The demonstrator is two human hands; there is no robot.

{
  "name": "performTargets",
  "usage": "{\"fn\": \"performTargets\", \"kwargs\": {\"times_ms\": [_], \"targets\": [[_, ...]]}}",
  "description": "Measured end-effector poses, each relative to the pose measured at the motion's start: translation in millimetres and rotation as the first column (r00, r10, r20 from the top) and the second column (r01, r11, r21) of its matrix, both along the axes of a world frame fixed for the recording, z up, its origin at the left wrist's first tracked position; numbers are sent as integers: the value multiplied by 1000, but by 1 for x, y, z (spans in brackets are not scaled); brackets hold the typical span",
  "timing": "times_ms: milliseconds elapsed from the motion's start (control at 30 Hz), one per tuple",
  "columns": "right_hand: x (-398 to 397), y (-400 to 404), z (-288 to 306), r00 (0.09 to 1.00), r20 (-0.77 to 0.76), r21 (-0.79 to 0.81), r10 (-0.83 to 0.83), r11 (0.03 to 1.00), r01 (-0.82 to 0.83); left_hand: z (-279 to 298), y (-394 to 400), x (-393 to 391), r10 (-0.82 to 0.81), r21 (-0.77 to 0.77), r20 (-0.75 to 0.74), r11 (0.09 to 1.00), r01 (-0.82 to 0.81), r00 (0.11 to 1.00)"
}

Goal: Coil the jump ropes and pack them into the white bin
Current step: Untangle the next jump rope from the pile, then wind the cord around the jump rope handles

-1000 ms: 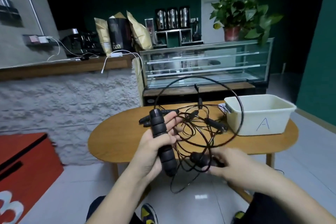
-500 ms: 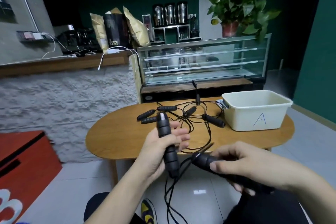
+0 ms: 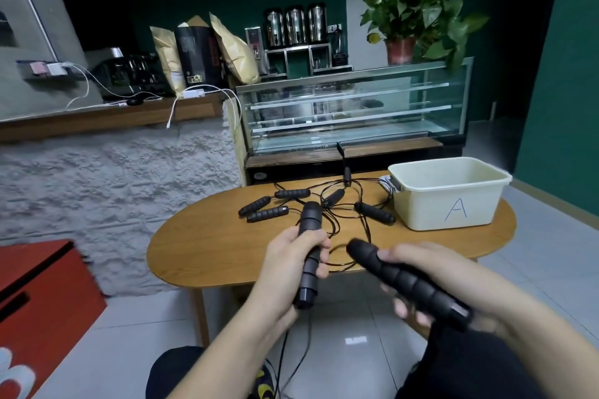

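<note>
I see left hand (image 3: 291,264) wrapped around one ribbed black foam rope handle (image 3: 309,249); right hand (image 3: 431,272) gripping another ribbed black handle (image 3: 411,283) near the oval wooden table (image 3: 207,249).

left hand (image 3: 293,261) raised mid-frame, fingers curled round a near-upright black handle (image 3: 309,253). right hand (image 3: 431,272) held lower right, fingers wrapped round a second handle (image 3: 408,282), tilted up-left. both forearms extended forward.

I'm seeing matt, ribbed foam-like handles (image 3: 408,278), a smooth wooden table (image 3: 207,246) showing soft sheen, a matt white plastic bin (image 3: 450,204), glossy floor tiles (image 3: 356,340) and a rough stone-textured counter wall (image 3: 107,185).
</note>
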State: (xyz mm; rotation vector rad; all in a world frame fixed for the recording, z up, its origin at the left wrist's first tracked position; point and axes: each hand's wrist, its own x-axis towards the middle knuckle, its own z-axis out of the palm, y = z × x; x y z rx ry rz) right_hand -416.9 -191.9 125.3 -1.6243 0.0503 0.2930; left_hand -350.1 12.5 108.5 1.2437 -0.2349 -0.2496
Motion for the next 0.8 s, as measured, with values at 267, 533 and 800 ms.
{"fn": "performTargets", "kwargs": {"times_ms": [267,533,800], "targets": [[14,44,-24,891,249,445,-380,862,243,-13,-30,-38,-113,-205,25,972,116,993],[14,48,-40,852,386,313,-353,919,238,-14,-22,-36,-199,-159,-3,968,196,980],[18,35,-38,859,480,155,-181,981,120,-11,-6,-36,-401,-80,39,912,403,915]]}}
